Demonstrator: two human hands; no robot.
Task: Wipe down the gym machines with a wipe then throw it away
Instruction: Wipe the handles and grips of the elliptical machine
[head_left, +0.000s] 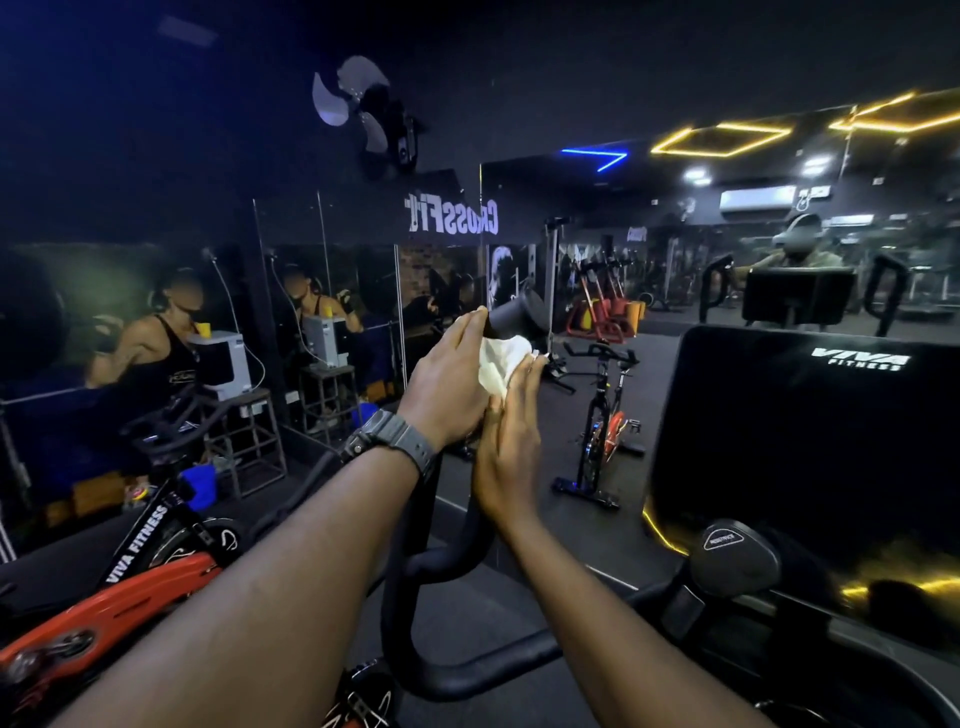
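Note:
A crumpled white wipe (500, 359) sits between my two hands at the top of a black curved handlebar (415, 545) of an exercise machine. My left hand (447, 379), with a black watch on its wrist, curls round the upper end of the bar and the wipe. My right hand (511, 447) lies flat with straight fingers against the wipe and the bar from the right side. The bar's black end cap (511, 316) sticks out just above my fingers. The part of the bar under my hands is hidden.
The machine's black console panel (810, 436) and a round resistance knob (735, 556) stand at right. A red and black spin bike (130, 582) is at lower left, another bike (602, 415) stands ahead on the floor. Mirrors line the far wall.

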